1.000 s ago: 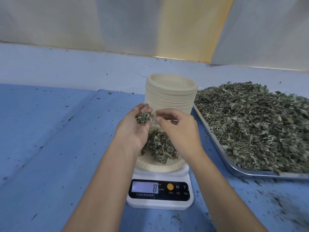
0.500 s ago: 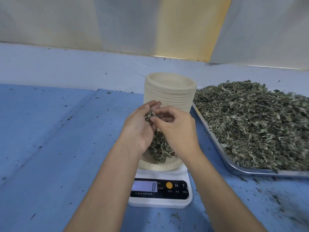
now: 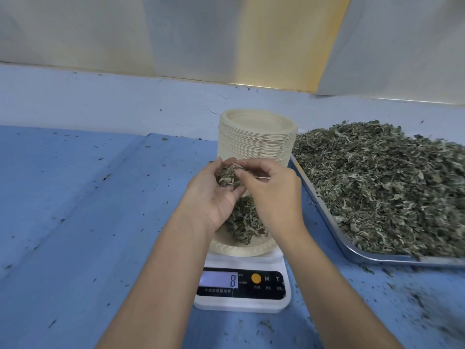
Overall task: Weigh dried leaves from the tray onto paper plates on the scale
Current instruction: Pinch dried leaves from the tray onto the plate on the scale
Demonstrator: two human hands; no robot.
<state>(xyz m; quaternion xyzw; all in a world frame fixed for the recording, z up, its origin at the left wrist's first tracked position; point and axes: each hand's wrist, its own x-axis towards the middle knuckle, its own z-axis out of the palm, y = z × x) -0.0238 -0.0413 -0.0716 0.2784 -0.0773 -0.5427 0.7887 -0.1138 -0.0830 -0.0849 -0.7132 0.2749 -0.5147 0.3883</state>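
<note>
Pinching leaves (image 3: 227, 176) from the left hand (image 3: 216, 197) cupped round them, over the plate (image 3: 241, 249) on the scale (image 3: 241, 302) (lower centre), the right hand (image 3: 275, 197) could drop too many or scatter some onto the surface (image 3: 100, 222).

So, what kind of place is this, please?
Probably a small herb or tea packing bench: a metal tray heaped with dried leaves, a digital scale and a tall stack of paper plates on a blue table.
</note>
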